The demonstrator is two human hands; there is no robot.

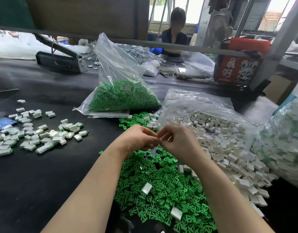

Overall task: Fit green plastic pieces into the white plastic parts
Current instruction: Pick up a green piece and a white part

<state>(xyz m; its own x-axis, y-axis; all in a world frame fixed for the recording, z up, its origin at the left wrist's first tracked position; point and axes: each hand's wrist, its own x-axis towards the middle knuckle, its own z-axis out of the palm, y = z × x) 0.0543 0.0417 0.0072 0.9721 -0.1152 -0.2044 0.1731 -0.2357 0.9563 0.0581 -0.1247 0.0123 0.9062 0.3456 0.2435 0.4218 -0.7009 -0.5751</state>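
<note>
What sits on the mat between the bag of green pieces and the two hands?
In the head view, loose green pieces mixed with a few white parts lie between the bag of green pieces and the hands.

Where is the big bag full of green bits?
The clear bag of green pieces stands on the black table in the middle of the head view, beyond both hands, left of the open bag of white parts.

Loose green pieces under both hands: matt plastic. White parts right of hands: smooth plastic. Bags beyond hands: clear glossy film. Table: matt black.
</note>
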